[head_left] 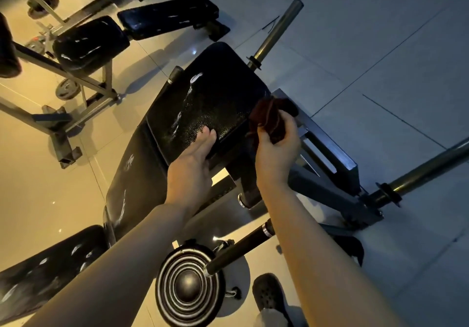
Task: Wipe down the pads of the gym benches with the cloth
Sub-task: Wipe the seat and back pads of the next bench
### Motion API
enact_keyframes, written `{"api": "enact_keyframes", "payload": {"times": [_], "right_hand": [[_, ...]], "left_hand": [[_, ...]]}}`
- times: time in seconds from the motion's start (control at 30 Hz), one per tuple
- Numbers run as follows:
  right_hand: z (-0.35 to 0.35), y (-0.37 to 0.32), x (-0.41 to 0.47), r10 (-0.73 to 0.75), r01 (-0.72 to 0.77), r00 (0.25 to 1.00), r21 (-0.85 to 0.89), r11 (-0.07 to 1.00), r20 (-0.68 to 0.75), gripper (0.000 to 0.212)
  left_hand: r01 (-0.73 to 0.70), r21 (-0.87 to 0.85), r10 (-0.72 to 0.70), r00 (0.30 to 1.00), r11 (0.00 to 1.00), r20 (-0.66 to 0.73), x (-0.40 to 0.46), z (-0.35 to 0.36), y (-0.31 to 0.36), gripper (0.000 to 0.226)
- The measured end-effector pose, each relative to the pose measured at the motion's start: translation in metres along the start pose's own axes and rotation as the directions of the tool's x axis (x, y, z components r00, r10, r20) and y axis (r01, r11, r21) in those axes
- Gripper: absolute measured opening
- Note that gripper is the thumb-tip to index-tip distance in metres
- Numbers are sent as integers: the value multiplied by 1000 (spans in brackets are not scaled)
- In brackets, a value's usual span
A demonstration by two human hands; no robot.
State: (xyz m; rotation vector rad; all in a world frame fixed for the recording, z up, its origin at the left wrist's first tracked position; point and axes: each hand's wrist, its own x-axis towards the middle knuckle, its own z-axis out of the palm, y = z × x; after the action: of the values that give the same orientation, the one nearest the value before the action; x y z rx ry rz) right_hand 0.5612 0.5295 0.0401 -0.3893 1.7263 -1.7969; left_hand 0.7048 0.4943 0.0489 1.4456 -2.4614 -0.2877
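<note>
Mid-wipe on the bench pad (pixel 210 98), cloth at its right edge

Left hand (pixel 193 164) lies flat, fingers straight, steadying the pad; right hand (pixel 276 146) grips the dark red cloth (pixel 266 118). Next probably sweeping it across the top.

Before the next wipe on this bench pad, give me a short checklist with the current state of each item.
1. Cloth in hand: ok. The right hand grips the dark reddish-brown cloth.
2. Cloth on the pad: not ok. It sits at the right edge of the black textured bench pad, bunched, not spread flat.
3. Pad steadied: ok. The left hand rests on the pad's near edge, fingers straight.
4. Wipe path free: not ok. The left hand's fingers lie on the surface.
5. Pad wet or dry: cannot tell. Pale streaks show, but the lighting is dim.
6. Footing: ok. The round black weight plate lies beside the dark perforated shoe.
</note>
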Motion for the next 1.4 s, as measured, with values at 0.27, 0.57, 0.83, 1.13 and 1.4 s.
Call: {"api": "enact_keyframes", "payload": {"times": [0.27, 0.57, 0.83, 1.13, 1.4], "right_hand": [[-3, 34, -22, 106, -107, 981, -3, 994, 165, 43], [10, 30, -14, -30, 84, 970, -214, 973, 242, 49], [6, -1, 14, -179, 178, 979, -18, 984, -97, 41], [11, 42, -21, -4, 9, 998, -70, 997, 65, 49], [25, 27, -4, -261, 262, 965, -197, 945, 30, 38]], "left_hand": [[-50, 6, 50, 999, 999, -15, -2, 4, -10, 67], [-56, 15, 57, 996, 998, -75, -3, 10, -10, 69], [-63, -12, 61, 993, 998, -99, -4, 13, -11, 62], [-69, -1, 69, 994, 998, -89, -4, 13, -13, 70], [-68, -26, 65, 992, 997, -106, -5, 16, -13, 69]]}}
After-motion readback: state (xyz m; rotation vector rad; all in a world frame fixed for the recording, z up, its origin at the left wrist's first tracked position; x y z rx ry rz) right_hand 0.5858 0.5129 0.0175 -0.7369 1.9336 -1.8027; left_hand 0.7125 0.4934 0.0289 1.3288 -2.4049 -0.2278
